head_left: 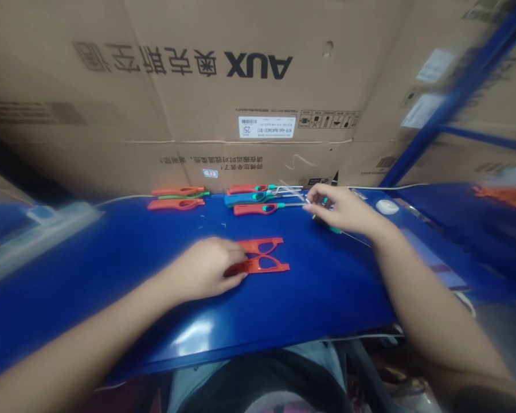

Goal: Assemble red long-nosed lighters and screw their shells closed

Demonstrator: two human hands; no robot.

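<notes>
My left hand [206, 268] rests on the blue table [112, 275], fingers curled over the near ends of two orange plastic handle shells [264, 256] lying side by side. My right hand [343, 207] is further back, pinched on a thin green-handled part [336, 229] with a metal rod sticking out toward the right. Just left of it lie assembled long-nosed lighters [258, 201] in red and teal, their metal tubes pointing at my right fingers.
Two more orange shells with a green piece [178, 198] lie at the back left. A white round object [387, 206] sits at the back right. Large cardboard boxes [241, 86] wall off the table's rear; a blue rack post [456, 97] rises right.
</notes>
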